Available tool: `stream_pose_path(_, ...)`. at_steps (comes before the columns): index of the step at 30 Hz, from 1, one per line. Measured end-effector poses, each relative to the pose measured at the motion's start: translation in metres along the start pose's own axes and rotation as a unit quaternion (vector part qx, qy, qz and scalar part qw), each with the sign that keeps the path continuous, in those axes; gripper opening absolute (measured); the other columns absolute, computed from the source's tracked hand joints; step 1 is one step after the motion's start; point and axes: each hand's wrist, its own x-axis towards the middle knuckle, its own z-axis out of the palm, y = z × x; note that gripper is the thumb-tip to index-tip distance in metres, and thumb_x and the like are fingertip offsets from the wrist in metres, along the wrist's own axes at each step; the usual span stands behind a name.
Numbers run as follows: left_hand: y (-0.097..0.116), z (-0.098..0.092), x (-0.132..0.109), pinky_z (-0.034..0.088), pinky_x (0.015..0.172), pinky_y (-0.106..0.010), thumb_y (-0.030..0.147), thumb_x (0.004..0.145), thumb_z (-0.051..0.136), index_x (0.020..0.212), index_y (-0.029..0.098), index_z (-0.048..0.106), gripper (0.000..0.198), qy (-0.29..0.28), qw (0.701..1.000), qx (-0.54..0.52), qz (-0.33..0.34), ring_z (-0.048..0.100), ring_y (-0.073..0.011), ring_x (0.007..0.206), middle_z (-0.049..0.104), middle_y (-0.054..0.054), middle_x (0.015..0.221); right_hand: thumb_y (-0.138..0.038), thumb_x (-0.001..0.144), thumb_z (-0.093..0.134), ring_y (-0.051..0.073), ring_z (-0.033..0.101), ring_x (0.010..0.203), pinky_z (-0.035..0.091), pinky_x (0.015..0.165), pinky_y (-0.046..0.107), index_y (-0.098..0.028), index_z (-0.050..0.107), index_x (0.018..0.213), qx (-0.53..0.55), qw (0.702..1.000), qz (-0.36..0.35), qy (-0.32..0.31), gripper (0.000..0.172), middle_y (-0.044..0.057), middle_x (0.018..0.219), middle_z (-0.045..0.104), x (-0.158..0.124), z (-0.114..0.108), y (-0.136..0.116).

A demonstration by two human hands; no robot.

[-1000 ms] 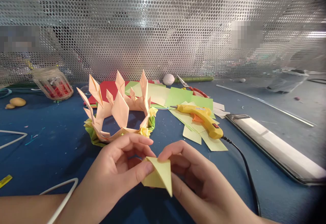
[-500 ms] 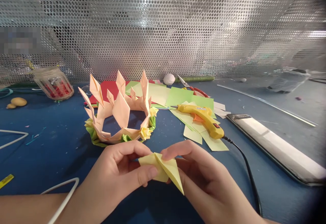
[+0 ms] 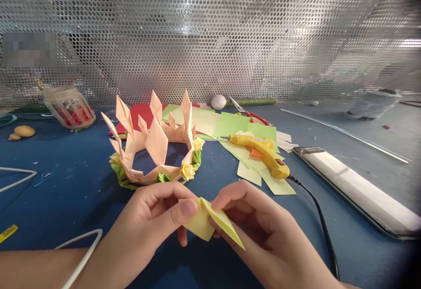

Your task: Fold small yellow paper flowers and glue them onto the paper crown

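Observation:
A small piece of folded yellow paper point(image 3: 198, 224) is held between both hands at the front of the blue table. My left hand point(image 3: 158, 223) pinches its left part, thumb on top. At its right side, my right hand point(image 3: 259, 223) grips a folded flap that stands up, its edges slightly apart and its tip pointing down to the right. Some fingertips are hidden behind the paper. Just beyond my hands stands a peach paper crown point(image 3: 157, 143) with pointed folded spikes; yellow and green folded paper pieces sit around its base.
A yellow glue gun point(image 3: 261, 148) lies on green and yellow paper sheets point(image 3: 230, 124), its black cord running toward me on the right. Nearby are red-handled scissors point(image 3: 258, 118), a phone point(image 3: 355, 188), and a glass jar point(image 3: 70, 109). A perforated metal screen point(image 3: 197, 39) rises behind.
The folded flap has turned a little and swung down to the right, its fold opening slightly. My left thumb has shifted up and left on the paper. The crown and glue gun stay put.

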Motion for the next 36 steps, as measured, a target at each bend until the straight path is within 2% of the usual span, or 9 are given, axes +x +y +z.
stream_pose_path(5,0.0011,-0.0002,0.0017,0.052,0.065,-0.019,0.033,0.09,0.069,0.076,0.021,0.077,0.02,-0.013,1.0,0.003,0.009,0.06,-0.0104,0.064,0.069,0.002,0.073,-0.038,0.093,0.064,0.016,0.069,0.072,0.058,0.073,0.026,-0.026,0.055,0.086,0.022,0.999,-0.006,-0.024,0.017,0.001,0.075,0.071,0.0004,0.0007,0.0003)
stream_pose_path(9,0.0033,0.0012,0.0024,0.051,0.063,-0.018,0.029,0.088,0.073,0.07,0.021,0.074,0.019,-0.018,1.0,0.002,0.008,0.059,-0.0102,0.065,0.069,0.003,0.072,-0.045,0.089,0.068,0.018,0.072,0.073,0.059,0.075,0.028,-0.026,0.055,0.083,0.04,0.999,0.005,-0.017,0.024,0.002,0.074,0.073,0.0003,0.0028,-0.0015)
stream_pose_path(15,-0.0012,0.0013,0.0021,0.049,0.059,-0.017,0.028,0.089,0.071,0.068,0.02,0.07,0.022,-0.02,1.0,-0.013,0.017,0.055,-0.0096,0.063,0.066,0.003,0.07,-0.038,0.089,0.066,0.019,0.074,0.075,0.059,0.074,0.03,-0.026,0.054,0.082,-0.006,1.0,0.006,-0.03,0.018,0.002,0.076,0.074,0.0001,0.0019,-0.0036)
stream_pose_path(21,-0.0016,0.001,0.0015,0.048,0.059,-0.017,0.032,0.09,0.068,0.065,0.02,0.063,0.029,-0.027,1.0,0.004,0.014,0.053,-0.0093,0.06,0.064,0.004,0.067,-0.028,0.087,0.066,0.016,0.072,0.068,0.06,0.071,0.026,-0.027,0.055,0.082,-0.011,0.999,-0.01,-0.039,0.013,0.0,0.072,0.073,0.0008,0.002,-0.0012)
stream_pose_path(25,0.0025,0.0024,0.0028,0.046,0.06,-0.019,0.04,0.09,0.066,0.064,0.019,0.065,0.034,0.007,0.998,0.056,0.012,0.053,-0.0103,0.058,0.06,0.004,0.061,-0.03,0.084,0.075,0.015,0.073,0.071,0.058,0.074,0.024,-0.027,0.055,0.083,0.059,0.998,0.018,-0.02,0.02,-0.002,0.073,0.074,0.0005,0.0039,-0.0023)
stream_pose_path(28,0.0051,0.0039,0.005,0.046,0.056,-0.02,0.046,0.08,0.076,0.07,0.019,0.071,0.029,0.024,0.999,0.043,-0.006,0.052,-0.0108,0.056,0.062,0.004,0.061,-0.035,0.079,0.081,0.014,0.072,0.071,0.055,0.07,0.023,-0.027,0.053,0.086,0.092,0.995,0.045,0.012,0.03,-0.004,0.073,0.073,0.001,0.0041,-0.0025)
stream_pose_path(31,0.0038,0.0041,0.0062,0.047,0.054,-0.02,0.038,0.072,0.084,0.075,0.02,0.073,0.022,0.025,0.999,0.01,-0.024,0.05,-0.0099,0.055,0.064,0.004,0.065,-0.038,0.077,0.083,0.013,0.071,0.068,0.053,0.067,0.022,-0.027,0.053,0.088,0.1,0.993,0.053,0.025,0.033,-0.004,0.071,0.073,0.0015,0.0037,-0.0023)
stream_pose_path(36,-0.0022,0.0017,0.0035,0.045,0.054,-0.017,0.033,0.082,0.076,0.064,0.019,0.064,0.026,0.024,0.999,0.024,-0.015,0.049,-0.0086,0.054,0.058,0.005,0.061,-0.028,0.082,0.077,0.014,0.071,0.073,0.054,0.07,0.022,-0.027,0.054,0.084,0.053,0.998,0.022,-0.009,0.023,-0.002,0.076,0.075,-0.0001,0.0037,-0.0028)
